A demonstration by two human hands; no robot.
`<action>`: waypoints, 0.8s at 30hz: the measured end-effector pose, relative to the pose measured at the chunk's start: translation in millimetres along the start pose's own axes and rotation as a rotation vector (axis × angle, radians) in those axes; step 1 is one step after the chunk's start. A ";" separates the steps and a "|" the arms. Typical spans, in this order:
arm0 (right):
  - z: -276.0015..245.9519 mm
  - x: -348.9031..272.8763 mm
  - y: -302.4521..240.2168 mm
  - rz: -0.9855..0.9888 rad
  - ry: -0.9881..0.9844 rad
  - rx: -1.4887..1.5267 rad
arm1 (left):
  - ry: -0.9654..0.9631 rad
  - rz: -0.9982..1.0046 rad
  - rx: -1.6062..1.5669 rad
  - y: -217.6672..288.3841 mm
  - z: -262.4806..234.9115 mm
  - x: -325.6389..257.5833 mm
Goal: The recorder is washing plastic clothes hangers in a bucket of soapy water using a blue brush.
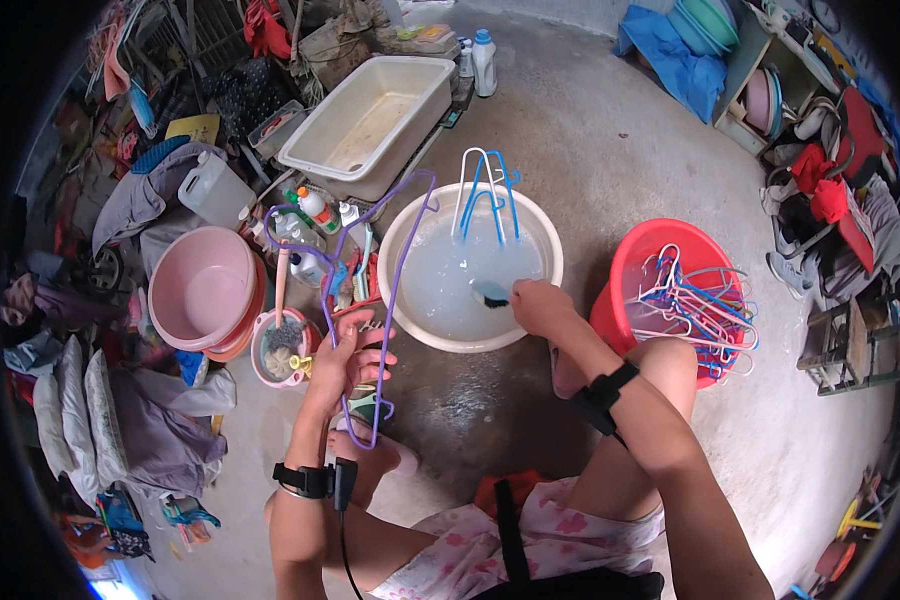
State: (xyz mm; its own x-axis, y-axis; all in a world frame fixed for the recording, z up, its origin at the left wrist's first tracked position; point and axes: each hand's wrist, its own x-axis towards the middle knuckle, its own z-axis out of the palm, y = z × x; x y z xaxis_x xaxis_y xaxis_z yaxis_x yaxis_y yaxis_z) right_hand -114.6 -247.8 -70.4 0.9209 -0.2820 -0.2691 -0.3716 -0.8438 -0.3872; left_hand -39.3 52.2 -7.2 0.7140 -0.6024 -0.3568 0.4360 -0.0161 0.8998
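Note:
A purple clothes hanger (pixel 398 285) hangs in my left hand (pixel 346 368), its frame passing between the thumb and the loosely curled fingers. The hanger is held up at the left of a cream basin (pixel 556 262) of cloudy water. My right hand (pixel 543 306) is closed around a small brush (pixel 491 294) with dark bristles, above the basin's right part; its handle is mostly hidden by the fingers. At the basin's far side, a white hanger (pixel 461 200) and blue hangers (pixel 512 197) stand partly in the water, leaning on the rim.
A red bucket (pixel 620 268) full of tangled hangers (pixel 695 318) stands at the right. On the left are a pink basin (pixel 198 290), a small pink bucket (pixel 262 365) and several bottles (pixel 315 207). A large cream tub (pixel 435 78) lies behind them. Wet concrete floor (pixel 470 400) lies between my feet.

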 end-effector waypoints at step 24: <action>17.8 21.2 0.2 -0.097 0.009 -0.073 | -0.035 -0.009 -0.077 -5.5 -2.6 -19.3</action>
State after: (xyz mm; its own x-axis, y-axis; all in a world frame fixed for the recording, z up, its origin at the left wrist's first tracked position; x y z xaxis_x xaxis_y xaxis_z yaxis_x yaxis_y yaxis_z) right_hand -97.3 -245.7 -91.9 0.9532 -0.2012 -0.2254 -0.2714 -0.8982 -0.3457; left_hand -54.1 66.0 -5.9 0.6908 -0.6300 -0.3548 0.4845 0.0391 0.8739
